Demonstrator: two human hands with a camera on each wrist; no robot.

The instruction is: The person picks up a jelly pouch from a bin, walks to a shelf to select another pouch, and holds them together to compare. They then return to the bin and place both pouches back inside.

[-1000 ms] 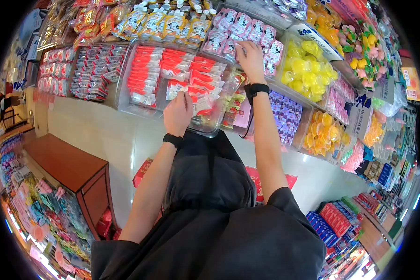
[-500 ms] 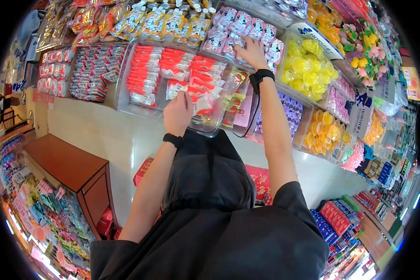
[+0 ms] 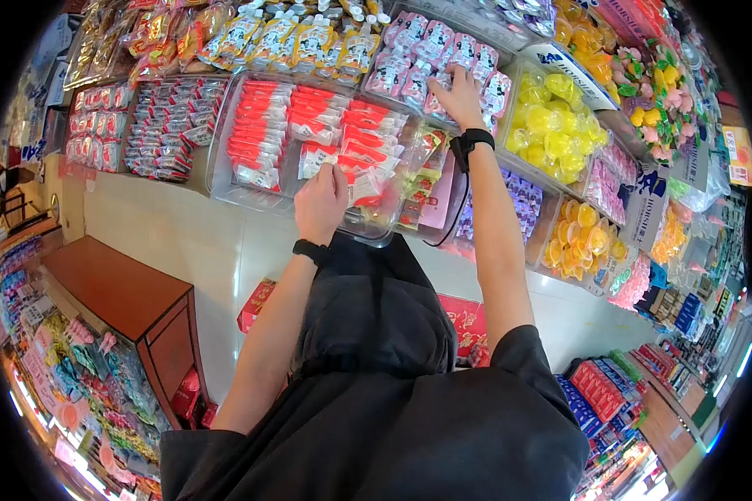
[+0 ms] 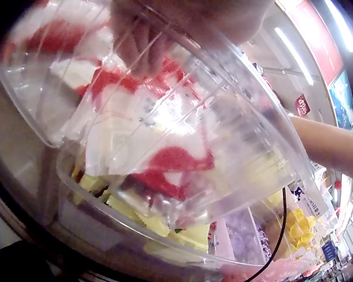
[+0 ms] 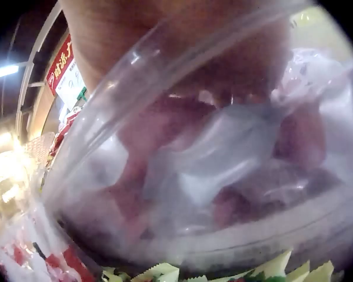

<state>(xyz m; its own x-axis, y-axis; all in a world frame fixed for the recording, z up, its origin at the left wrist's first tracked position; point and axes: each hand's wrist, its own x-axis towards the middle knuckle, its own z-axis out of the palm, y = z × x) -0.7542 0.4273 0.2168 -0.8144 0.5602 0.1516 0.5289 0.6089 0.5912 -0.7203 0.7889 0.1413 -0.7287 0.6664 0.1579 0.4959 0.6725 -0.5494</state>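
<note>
In the head view my left hand reaches over the front of a clear tub filled with red-and-white packets. Its curled fingers and thumb meet at a packet in the middle row, and the left wrist view shows the fingertips down on red-and-white plastic behind the clear wall. Farther right, my right hand lies over a bin of pink pouches, thumb spread out to the left and fingers resting among them. In the right wrist view a clear bin wall blurs the pouches and hides the fingertips.
Yellow pouches with white caps lie behind the tub. Right of my right hand stand yellow cups, orange cups and purple packets. A black cable hangs by the right wrist. A wooden cabinet stands behind to the left.
My right hand has shifted a little to the right over the pink pouches, and its fingers have spread apart from a more gathered pose. The left hand stays at the same packets.
</note>
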